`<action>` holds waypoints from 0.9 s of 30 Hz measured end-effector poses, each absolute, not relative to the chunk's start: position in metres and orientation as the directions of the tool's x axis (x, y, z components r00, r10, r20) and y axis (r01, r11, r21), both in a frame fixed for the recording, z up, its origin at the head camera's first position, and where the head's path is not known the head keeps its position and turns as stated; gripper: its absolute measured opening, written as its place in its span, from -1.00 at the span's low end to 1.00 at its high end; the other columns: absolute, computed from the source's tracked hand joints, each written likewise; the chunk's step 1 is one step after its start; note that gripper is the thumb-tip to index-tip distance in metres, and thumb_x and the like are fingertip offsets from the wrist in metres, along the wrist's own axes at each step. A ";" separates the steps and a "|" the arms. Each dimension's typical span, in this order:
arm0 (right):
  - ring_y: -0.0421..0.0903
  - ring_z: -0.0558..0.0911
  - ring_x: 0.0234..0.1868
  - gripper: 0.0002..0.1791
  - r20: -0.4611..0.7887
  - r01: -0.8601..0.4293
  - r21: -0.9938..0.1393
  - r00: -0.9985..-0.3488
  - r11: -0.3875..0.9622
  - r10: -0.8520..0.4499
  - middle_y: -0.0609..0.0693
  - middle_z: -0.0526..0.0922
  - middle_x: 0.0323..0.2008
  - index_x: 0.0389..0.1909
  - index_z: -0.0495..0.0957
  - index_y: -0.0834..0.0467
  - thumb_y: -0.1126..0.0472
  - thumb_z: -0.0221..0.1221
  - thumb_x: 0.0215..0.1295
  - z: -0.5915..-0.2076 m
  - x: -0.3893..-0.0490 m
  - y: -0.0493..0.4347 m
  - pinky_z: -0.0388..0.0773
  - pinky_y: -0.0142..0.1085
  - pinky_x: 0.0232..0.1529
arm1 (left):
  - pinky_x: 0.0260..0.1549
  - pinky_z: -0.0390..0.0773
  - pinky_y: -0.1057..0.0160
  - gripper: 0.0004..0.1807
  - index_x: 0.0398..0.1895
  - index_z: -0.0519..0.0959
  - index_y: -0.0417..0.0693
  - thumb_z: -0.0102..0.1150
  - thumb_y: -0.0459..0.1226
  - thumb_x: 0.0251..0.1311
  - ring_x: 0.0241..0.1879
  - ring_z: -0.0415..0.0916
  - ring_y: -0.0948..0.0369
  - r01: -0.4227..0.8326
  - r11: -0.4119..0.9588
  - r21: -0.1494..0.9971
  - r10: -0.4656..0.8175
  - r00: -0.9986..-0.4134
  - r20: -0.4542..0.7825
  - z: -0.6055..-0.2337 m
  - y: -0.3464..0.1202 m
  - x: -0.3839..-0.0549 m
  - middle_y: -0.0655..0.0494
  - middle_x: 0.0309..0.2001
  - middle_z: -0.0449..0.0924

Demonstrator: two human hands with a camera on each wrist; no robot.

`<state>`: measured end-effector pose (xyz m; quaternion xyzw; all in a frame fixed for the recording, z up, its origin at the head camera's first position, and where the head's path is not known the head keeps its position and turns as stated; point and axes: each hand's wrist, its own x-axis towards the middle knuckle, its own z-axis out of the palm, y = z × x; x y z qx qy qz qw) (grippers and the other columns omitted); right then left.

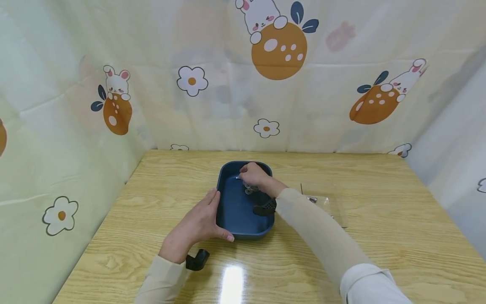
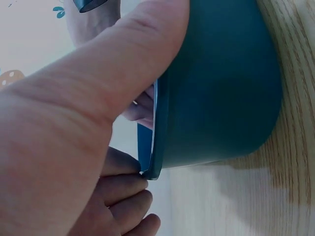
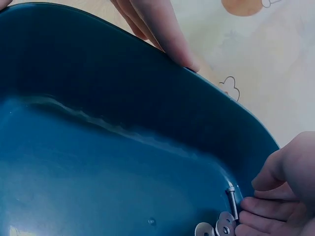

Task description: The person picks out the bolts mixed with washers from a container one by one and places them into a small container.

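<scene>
A dark blue tray (image 1: 243, 217) with rounded corners sits on the table. My left hand (image 1: 201, 219) braces its near left corner, fingers straight along the outer left wall and thumb at the front rim. Inside the tray's far end is my right hand (image 1: 254, 174), its thumb apart from its loosely bent fingers. In the right wrist view, those fingertips are right beside a small metal bolt (image 3: 232, 202) leaning by the tray wall. Several round metal washers (image 3: 226, 225) lie just below the bolt, partly cut off by the frame edge.
A transparent plastic bag (image 1: 326, 202) with metal bolts (image 1: 312, 199) lies on the wooden table (image 1: 379, 236) to the right of the tray. A patterned curtain (image 1: 220, 114) hangs behind the table and at both sides. Each wrist carries a black camera mount (image 1: 197, 259).
</scene>
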<state>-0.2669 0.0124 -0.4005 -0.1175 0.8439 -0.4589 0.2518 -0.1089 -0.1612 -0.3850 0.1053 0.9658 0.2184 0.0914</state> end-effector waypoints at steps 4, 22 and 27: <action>-0.24 0.16 -0.77 -0.51 -0.316 0.044 -0.840 -0.851 0.541 -0.421 -0.12 0.28 -0.73 0.37 0.34 0.35 0.27 -0.10 0.50 -0.402 -0.266 0.010 0.25 -0.28 -0.60 | 0.47 0.17 -0.05 0.47 0.56 -0.08 -0.31 0.59 0.18 -0.31 0.57 -0.06 -0.08 0.164 0.887 0.432 0.245 -0.960 -0.138 -0.385 -0.161 -0.110 -0.22 0.58 -0.12; 0.09 0.69 0.01 -0.62 -0.304 0.116 -0.909 -0.843 0.401 -0.444 0.32 0.63 0.04 0.18 0.47 0.47 0.38 -0.03 0.45 -0.415 -0.250 -0.012 0.64 -0.16 0.10 | 0.48 0.17 -0.04 0.47 0.57 -0.11 -0.29 0.56 0.22 -0.28 0.57 -0.06 -0.07 0.173 0.890 0.422 0.254 -0.957 -0.143 -0.385 -0.161 -0.110 -0.21 0.59 -0.14; 0.01 0.69 -0.08 -0.63 -0.346 0.210 -0.922 -0.823 0.325 -0.450 0.32 0.62 -0.01 0.18 0.45 0.48 0.39 -0.06 0.47 -0.417 -0.247 -0.015 0.66 -0.19 0.07 | 0.48 0.16 -0.03 0.47 0.57 -0.12 -0.28 0.57 0.21 -0.28 0.57 -0.06 -0.06 0.166 0.890 0.425 0.250 -0.956 -0.150 -0.384 -0.160 -0.110 -0.20 0.59 -0.15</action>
